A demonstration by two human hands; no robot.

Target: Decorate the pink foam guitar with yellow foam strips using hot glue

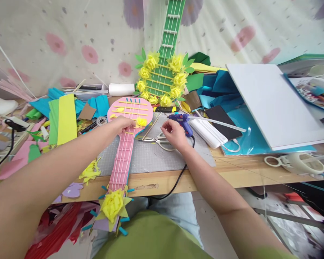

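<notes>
A pink cardboard guitar (122, 158) lies with its body on the grey cutting mat and its neck reaching over the table edge towards me. My left hand (123, 124) is over its body, closed, fingertips at a small yellow paper flower (142, 122). A larger yellow flower (113, 205) with blue pegs around it decorates the headstock. To the right, my right hand (175, 133) hovers by the scissors (162, 141), its fingers curled together; anything in them is hidden. Just behind it lies a blue hot glue gun (184, 122).
A green guitar (158, 80) with yellow flowers leans against the patterned curtain. Coloured paper (67, 118) is heaped at left. A white power bank (208, 133), dark phone (223, 121), white board (275, 104) and tape dispenser (297, 162) lie at right. The glue gun's cable (182, 176) hangs over the edge.
</notes>
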